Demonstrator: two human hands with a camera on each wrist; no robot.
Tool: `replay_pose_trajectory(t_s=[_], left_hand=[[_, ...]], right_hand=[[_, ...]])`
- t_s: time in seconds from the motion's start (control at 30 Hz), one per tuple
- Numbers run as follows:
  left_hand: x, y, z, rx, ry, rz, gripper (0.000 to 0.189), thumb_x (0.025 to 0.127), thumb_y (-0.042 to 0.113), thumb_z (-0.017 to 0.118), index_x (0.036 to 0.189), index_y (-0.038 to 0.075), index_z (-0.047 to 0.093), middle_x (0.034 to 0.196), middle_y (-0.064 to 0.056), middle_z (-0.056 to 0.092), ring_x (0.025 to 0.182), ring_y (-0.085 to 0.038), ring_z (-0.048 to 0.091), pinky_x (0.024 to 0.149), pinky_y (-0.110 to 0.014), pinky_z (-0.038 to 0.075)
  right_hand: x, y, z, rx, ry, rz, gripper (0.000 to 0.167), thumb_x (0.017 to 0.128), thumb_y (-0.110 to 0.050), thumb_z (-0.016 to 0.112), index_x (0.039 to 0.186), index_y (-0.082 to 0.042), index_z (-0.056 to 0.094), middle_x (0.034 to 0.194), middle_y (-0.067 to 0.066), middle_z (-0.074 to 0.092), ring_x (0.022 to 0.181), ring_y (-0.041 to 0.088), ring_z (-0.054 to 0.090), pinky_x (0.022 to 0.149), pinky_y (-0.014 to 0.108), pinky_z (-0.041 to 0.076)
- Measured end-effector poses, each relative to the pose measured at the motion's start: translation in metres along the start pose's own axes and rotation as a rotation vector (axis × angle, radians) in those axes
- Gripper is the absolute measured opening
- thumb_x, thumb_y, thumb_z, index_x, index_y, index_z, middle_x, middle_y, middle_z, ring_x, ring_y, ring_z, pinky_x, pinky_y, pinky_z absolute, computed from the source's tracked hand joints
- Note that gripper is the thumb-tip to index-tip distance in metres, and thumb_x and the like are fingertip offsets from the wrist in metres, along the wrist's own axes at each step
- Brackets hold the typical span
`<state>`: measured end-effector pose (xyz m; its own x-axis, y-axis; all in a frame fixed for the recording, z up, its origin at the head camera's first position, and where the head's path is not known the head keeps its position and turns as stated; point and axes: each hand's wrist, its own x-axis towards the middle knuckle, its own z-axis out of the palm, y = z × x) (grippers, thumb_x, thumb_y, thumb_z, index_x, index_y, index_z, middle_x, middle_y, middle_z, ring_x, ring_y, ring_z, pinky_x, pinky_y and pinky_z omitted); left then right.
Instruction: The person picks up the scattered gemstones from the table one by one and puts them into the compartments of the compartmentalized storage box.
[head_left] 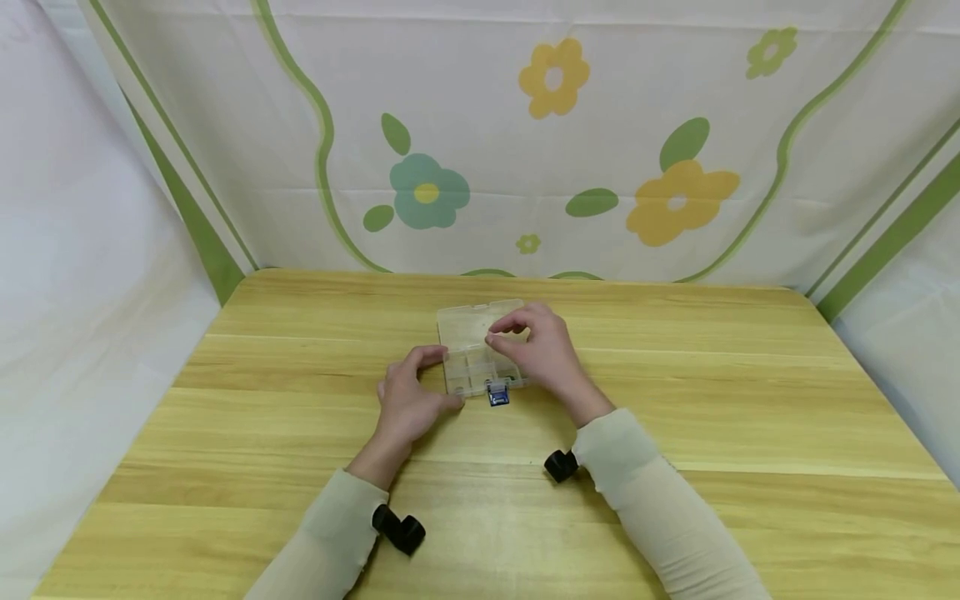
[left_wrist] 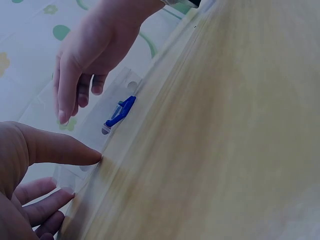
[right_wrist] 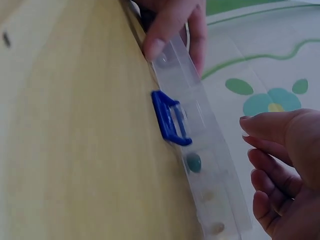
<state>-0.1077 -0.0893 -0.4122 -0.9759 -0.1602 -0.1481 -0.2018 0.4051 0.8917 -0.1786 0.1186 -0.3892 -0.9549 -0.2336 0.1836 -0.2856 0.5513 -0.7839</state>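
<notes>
A clear plastic compartment box (head_left: pixel 468 379) lies on the table with its transparent lid (head_left: pixel 465 325) tipped back and its blue latch (head_left: pixel 498 393) hanging open at the front. My left hand (head_left: pixel 408 400) grips the box's left end, thumb at the front corner, fingers at the far side. Above the right half, my right hand (head_left: pixel 543 346) has thumb and forefinger tips together around a tiny pale piece, mostly hidden; I cannot tell its kind. In the right wrist view, a green bead-like piece (right_wrist: pixel 194 162) and a pale one (right_wrist: pixel 207 195) show through the front wall.
The wood-grain table (head_left: pixel 712 400) extends to both sides of the box. Behind it hangs a white cloth (head_left: pixel 480 108) printed with flowers. Black wrist cameras, a left one (head_left: pixel 399 529) and a right one (head_left: pixel 561 465), sit at the sleeves.
</notes>
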Motion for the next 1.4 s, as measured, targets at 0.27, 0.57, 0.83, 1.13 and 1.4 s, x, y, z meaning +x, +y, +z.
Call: replay_pose_trajectory(t_s=[0.27,0.57,0.83,1.13,1.4], left_hand=[[0.001,0.000,0.000,-0.005,-0.011,0.002,0.075,0.070,0.005,0.089,0.140,0.022,0.067,0.148,-0.002,0.069,0.137,-0.034,0.039,0.111,-0.052,0.026],[0.000,-0.001,-0.002,-0.008,-0.016,0.015,0.073,0.073,0.007,0.090,0.140,0.022,0.066,0.147,-0.003,0.069,0.139,-0.035,0.038,0.112,-0.054,0.025],[0.000,-0.001,-0.001,-0.009,-0.013,0.003,0.074,0.072,0.008,0.090,0.140,0.024,0.067,0.147,-0.001,0.069,0.138,-0.035,0.036,0.110,-0.053,0.027],[-0.001,0.000,-0.001,-0.005,-0.014,0.006,0.073,0.073,0.008,0.090,0.140,0.023,0.066,0.148,-0.003,0.068,0.138,-0.035,0.037,0.111,-0.054,0.027],[-0.002,0.001,-0.001,-0.006,-0.014,0.012,0.074,0.073,0.007,0.090,0.141,0.022,0.066,0.150,-0.004,0.067,0.138,-0.034,0.038,0.113,-0.054,0.024]], right_hand=[[-0.004,-0.007,0.014,-0.036,-0.078,-0.089,0.010,0.094,-0.023,0.084,0.103,-0.017,0.084,0.104,0.002,0.072,0.107,0.023,0.062,0.095,0.042,0.048],[-0.007,-0.015,0.025,-0.084,-0.112,-0.145,0.011,0.095,-0.025,0.084,0.103,-0.019,0.085,0.104,0.000,0.072,0.106,0.021,0.062,0.092,0.040,0.049],[-0.009,-0.018,0.029,-0.108,-0.124,-0.137,0.011,0.094,-0.024,0.084,0.103,-0.019,0.085,0.104,0.000,0.072,0.103,0.021,0.060,0.090,0.039,0.049],[-0.009,-0.018,0.031,-0.121,-0.145,-0.120,0.012,0.094,-0.024,0.084,0.105,-0.019,0.085,0.106,0.001,0.072,0.105,0.022,0.061,0.091,0.040,0.050],[-0.010,-0.018,0.032,-0.120,-0.142,-0.129,0.013,0.094,-0.024,0.084,0.105,-0.017,0.085,0.106,0.001,0.072,0.106,0.023,0.062,0.092,0.041,0.052]])
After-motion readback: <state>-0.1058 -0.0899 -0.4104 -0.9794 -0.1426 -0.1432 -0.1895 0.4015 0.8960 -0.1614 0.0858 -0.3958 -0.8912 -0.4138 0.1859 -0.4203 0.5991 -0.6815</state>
